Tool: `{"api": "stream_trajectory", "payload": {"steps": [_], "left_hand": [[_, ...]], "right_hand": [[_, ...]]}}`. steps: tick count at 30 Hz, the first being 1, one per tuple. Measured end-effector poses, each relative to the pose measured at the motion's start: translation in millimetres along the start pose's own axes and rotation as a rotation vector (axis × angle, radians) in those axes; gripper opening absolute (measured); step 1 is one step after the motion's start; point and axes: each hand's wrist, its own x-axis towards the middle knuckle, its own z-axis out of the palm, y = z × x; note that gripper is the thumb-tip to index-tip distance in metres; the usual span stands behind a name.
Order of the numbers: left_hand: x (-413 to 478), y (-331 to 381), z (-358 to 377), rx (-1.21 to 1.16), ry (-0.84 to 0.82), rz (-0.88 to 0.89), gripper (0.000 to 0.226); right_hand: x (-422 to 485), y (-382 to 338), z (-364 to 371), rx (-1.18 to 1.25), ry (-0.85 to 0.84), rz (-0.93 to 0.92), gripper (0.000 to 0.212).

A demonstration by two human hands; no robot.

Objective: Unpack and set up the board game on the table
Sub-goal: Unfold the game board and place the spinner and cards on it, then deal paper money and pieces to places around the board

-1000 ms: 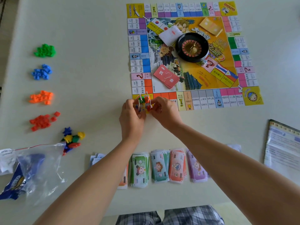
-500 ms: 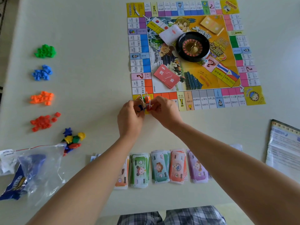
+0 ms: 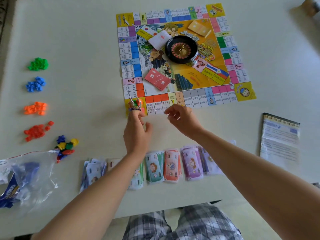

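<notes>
The left hand (image 3: 136,132) stretches its fingers forward, thumb spread well aside, and the fingertips touch a small cluster of colourful playing pieces (image 3: 135,104) standing on the near left corner of the game board (image 3: 131,54). Motion blur hides any finer detail of the contact. Just to its right, the right hand (image 3: 183,118) hovers over the board's near edge, fingers loosely curled and holding nothing. Beyond both hands, a black roulette wheel (image 3: 181,49) sits in the middle of the board, with a red card deck (image 3: 157,79) nearer the left hand. Behind the hands, under the forearms, lie stacks of play money (image 3: 171,165). Far left of the left hand are separate green (image 3: 38,64), blue (image 3: 35,84) and orange (image 3: 35,108) heaps of small plastic houses. A printed rule sheet (image 3: 280,141) lies right of the right hand.
</notes>
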Motion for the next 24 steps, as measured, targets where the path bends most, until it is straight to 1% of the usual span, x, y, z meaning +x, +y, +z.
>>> {"api": "stream_trajectory", "payload": {"steps": [5, 8, 10, 12, 14, 16, 18, 21, 24], "left_hand": [[-48.9, 53.3, 44.8, 0.0, -0.208, 0.133, 0.022], [-76.3, 80.2, 70.4, 0.055, -0.374, 0.2, 0.022], [-93.1, 95.3, 85.7, 0.087, -0.437, 0.212, 0.023], [-107.7, 106.5, 98.0, 0.124, -0.458, 0.203, 0.028], [-117.6, 112.4, 106.3, 0.177, -0.483, 0.192, 0.034], [-126.7, 117.8, 112.3, 0.234, -0.497, 0.169, 0.039], [-132.6, 120.6, 116.0, 0.27, -0.501, 0.143, 0.043], [-137.2, 121.5, 121.6, 0.309, -0.482, 0.116, 0.048], [-138.9, 118.3, 127.3, 0.332, -0.47, 0.115, 0.05]], "right_hand": [[-45.8, 42.0, -63.5, -0.012, 0.029, -0.002, 0.021], [-79.0, 73.5, -100.8, -0.039, 0.099, -0.02, 0.025], [-100.2, 95.8, -124.3, -0.053, 0.155, -0.008, 0.033], [-118.7, 114.5, -142.5, -0.084, 0.152, 0.007, 0.039], [-131.7, 126.3, -149.6, -0.137, 0.052, -0.006, 0.048], [-141.1, 131.5, -150.4, -0.221, -0.096, -0.02, 0.064], [-145.3, 129.8, -145.8, -0.315, -0.204, -0.055, 0.079], [-143.9, 124.3, -137.0, -0.483, -0.288, -0.113, 0.095], [-138.3, 121.4, -131.1, -0.65, -0.294, -0.1, 0.098]]}}
